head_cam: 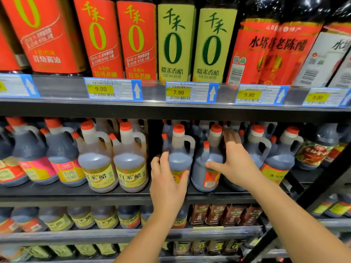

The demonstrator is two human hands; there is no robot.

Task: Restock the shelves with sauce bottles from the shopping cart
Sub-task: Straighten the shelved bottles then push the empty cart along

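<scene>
Both forearms reach up from 6 o'clock to the middle black metal shelf [76,198], so the step in hand looks like seating stock in the front row. The left hand [167,183] grips a dark jug-shaped plastic sauce bottle with an orange-red cap and a side handle [179,158], its fingers [164,158] wrapped round the left flank and the thumb across the label. The jug stands upright at the shelf's front edge. Just at its 3 o'clock, close beside it, stands a second dark jug of the same make [207,179]. The right hand [237,164] holds it in a wide span, thumb laid across the front and the other fingers reaching round the neck and handle side. The next move probably calls for pushing both jugs back, square and labels forward, then letting go. The shopping cart is not in view. Counting along this front row, two amber jugs with yellow labels [95,164] stand at 9 o'clock of the held pair, and two more dark jugs with orange labels [279,160] at 3 o'clock. On the shelf at 12 o'clock, two tall green-labelled bottles [174,44] stand over five blue-edged price tags [178,92].
</scene>
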